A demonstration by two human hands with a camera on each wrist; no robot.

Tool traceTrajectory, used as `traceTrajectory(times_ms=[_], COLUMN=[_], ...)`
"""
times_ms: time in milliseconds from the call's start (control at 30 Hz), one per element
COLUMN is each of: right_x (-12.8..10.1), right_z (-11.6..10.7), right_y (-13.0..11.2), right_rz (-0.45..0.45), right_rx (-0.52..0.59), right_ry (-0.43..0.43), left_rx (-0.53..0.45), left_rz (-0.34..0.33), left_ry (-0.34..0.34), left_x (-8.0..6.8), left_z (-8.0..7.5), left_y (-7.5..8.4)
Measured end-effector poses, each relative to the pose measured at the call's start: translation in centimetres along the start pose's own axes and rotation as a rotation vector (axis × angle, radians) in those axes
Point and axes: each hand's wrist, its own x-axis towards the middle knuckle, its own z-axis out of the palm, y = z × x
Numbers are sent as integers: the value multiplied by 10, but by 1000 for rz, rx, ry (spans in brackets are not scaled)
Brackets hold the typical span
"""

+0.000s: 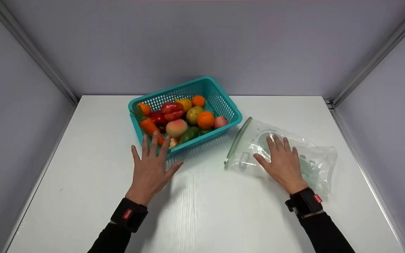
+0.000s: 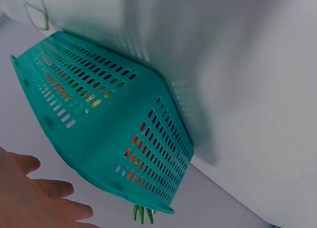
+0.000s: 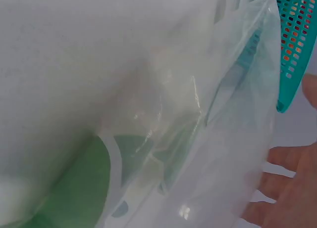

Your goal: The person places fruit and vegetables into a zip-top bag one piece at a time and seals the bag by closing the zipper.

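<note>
A teal slotted basket [image 1: 223,105] sits at the back middle of the white table, full of toy fruit and vegetables: a carrot [image 1: 149,127], a red pepper [image 1: 172,110], a peach [image 1: 176,127], oranges [image 1: 206,119]. My left hand [image 1: 151,165] is flat with fingers spread just before the basket's near left corner, fingertips at its rim. In the left wrist view the basket wall [image 2: 109,139] fills the middle, and the fingers [image 2: 44,193] show at the lower left. My right hand [image 1: 284,162] lies flat on a clear zip bag [image 1: 315,158] with green print, to the basket's right; bag plastic [image 3: 198,154] fills the right wrist view.
The white table [image 1: 206,211] is boxed by grey walls behind and on both sides, with metal corner posts [image 1: 367,66]. The bag's green zip edge [image 1: 237,142] points toward the basket.
</note>
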Motion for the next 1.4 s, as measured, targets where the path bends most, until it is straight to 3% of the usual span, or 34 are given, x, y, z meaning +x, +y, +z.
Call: traceTrajectory(times_ms=[367, 600, 833, 967, 1400], right_x=[-5, -7, -15, -19, -22], right_z=[17, 11, -7, -18, -46], right_y=[0, 6, 17, 21, 5], right_rz=[-77, -9, 145, 180, 24], right_rx=[28, 70, 194, 272, 386], right_ry=[212, 287, 327, 383, 682], left_rx=[-2, 1, -2, 0, 43], left_rz=[-30, -14, 0, 25, 124], left_ry=[-34, -17, -26, 0, 107], left_x=[-4, -3, -1, 2, 19], left_z=[-2, -4, -7, -8, -14], left_y=[-2, 1, 5, 10, 39])
